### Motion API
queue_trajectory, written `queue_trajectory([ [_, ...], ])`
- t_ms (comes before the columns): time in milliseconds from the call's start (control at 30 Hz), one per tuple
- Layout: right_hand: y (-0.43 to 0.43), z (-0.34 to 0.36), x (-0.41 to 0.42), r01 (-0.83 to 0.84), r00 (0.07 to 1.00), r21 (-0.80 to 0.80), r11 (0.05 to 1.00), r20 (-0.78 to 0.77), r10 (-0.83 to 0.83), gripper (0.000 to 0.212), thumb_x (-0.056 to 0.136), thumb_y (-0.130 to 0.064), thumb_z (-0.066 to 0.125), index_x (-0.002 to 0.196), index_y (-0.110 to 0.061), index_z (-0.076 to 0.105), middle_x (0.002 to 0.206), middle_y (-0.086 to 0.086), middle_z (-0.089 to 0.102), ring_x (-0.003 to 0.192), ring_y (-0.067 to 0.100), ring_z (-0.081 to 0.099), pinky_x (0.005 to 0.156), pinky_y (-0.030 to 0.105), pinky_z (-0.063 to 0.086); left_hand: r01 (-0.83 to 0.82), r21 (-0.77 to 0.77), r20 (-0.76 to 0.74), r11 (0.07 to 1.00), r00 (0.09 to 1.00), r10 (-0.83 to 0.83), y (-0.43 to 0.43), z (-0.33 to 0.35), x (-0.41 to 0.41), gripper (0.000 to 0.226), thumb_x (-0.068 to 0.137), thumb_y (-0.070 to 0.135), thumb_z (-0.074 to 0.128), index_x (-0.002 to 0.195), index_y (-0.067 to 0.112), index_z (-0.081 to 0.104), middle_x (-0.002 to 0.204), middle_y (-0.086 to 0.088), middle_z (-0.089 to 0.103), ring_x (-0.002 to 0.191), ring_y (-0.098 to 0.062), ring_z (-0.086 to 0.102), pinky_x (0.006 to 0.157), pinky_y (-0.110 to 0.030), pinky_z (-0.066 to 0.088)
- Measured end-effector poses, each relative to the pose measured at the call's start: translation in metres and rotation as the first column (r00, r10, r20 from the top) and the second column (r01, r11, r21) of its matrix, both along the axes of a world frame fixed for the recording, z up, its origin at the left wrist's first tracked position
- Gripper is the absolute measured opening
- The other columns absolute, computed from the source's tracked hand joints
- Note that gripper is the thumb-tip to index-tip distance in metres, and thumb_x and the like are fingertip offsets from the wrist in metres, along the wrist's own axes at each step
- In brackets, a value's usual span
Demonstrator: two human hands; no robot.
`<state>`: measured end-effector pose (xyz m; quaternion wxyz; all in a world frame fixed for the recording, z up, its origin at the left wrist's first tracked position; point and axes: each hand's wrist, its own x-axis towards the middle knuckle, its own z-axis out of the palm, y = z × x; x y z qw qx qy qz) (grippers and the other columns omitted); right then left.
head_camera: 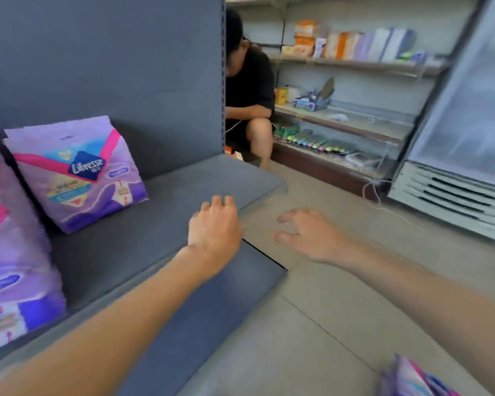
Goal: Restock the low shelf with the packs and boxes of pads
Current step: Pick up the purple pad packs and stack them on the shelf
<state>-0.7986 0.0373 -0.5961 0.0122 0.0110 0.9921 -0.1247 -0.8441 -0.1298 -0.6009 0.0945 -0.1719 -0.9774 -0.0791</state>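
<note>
Head view, both arms extended. You are reaching your left forearm diagonally up from the lower left of the frame, and your left hand (213, 227) is hanging back-up over the front edge of the low shelf (166, 224) at frame centre. Its fingers are curling loosely downward and gripping nothing; whether they are touching the shelf edge cannot be told. You are reaching your right forearm in from the lower right, and your right hand (309, 232) is hovering palm-down over the tiled floor (326, 324), just right of the shelf edge. Its fingers are spreading apart, relaxed, and holding nothing.

A purple Libresse pack (77, 172) is standing on the shelf at centre left, leaning back towards the grey back panel (112, 67), well apart from your left fingers. A second purple pack (15, 267) is standing at the left edge of the frame, partly cropped and nearer to you. The corner of a third pack (412, 378) is lying on the floor at the bottom right, below your right forearm and clear of both hands.

In the upper centre, another person (249, 90) is crouching beside the far shelving (355, 65), which is carrying assorted goods. A glass-fronted cooler (463, 124) is standing at the upper right.
</note>
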Motion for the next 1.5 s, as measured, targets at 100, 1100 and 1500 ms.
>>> queue_trajectory([
  [100, 0.051, -0.017, 0.064, 0.167, 0.983, 0.033, 0.985, 0.067, -0.169, 0.054, 0.094, -0.048, 0.047, 0.134, -0.011, 0.051, 0.139, 0.011, 0.051, 0.129, 0.027, 0.045, 0.101, 0.031, 0.035, 0.178, 0.033, 0.009, 0.983, 0.984, -0.179, 0.06, -0.016, 0.034, 0.033, 0.091, 0.017, 0.049, 0.123, 0.007, 0.046, 0.124, -0.012, 0.05, 0.114, -0.034, 0.052, 0.08, -0.04, 0.044],
  [1100, 0.304, -0.355, 0.282, 0.865, 0.083, -0.447, -0.228, 0.576, -0.813, 0.035, 0.089, -0.033, 0.063, 0.091, 0.0, 0.05, 0.086, 0.013, 0.064, 0.063, 0.018, 0.057, 0.054, 0.026, 0.041, -0.229, 0.351, 0.885, 0.908, 0.398, -0.241, 0.385, -0.354, 0.163, 0.034, 0.09, 0.037, 0.054, 0.102, 0.005, 0.052, 0.098, -0.011, 0.064, 0.086, -0.025, 0.064, 0.076, -0.03, 0.05],
  [1500, 0.305, -0.422, 0.256, 0.789, 0.035, -0.498, -0.36, 0.622, -0.782, 0.034, 0.078, -0.037, 0.075, 0.079, -0.017, 0.048, 0.098, 0.015, 0.068, 0.09, 0.032, 0.069, 0.085, 0.052, 0.055, -0.019, 0.319, 0.889, 0.948, 0.353, -0.292, 0.384, -0.424, 0.185, 0.045, 0.087, 0.031, 0.066, 0.127, 0.014, 0.054, 0.12, -0.01, 0.063, 0.106, -0.027, 0.061, 0.082, -0.03, 0.049],
])
